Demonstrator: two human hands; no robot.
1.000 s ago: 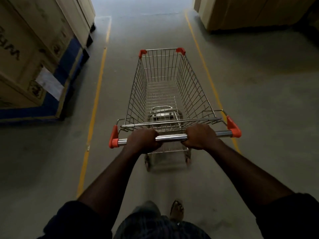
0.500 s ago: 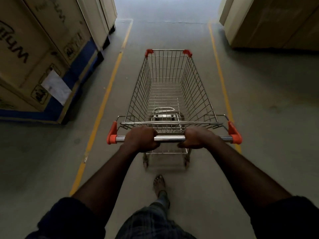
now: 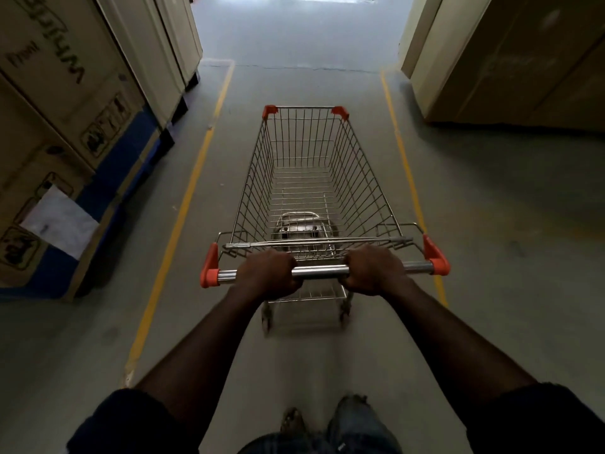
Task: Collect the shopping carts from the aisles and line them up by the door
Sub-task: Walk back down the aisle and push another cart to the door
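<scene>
Hands: left hand [image 3: 269, 271] and right hand [image 3: 373, 269] each curl tight around the shopping cart [image 3: 311, 178] handle bar [image 3: 322, 271].

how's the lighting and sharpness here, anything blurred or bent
Head view: dim aisle, brightest on the grey concrete floor far ahead; the silver wire shopping cart looks sharp, its rear wheels smeared by motion; the wide-angle lens splays the cardboard boxes and yellow floor lines outward.
</scene>
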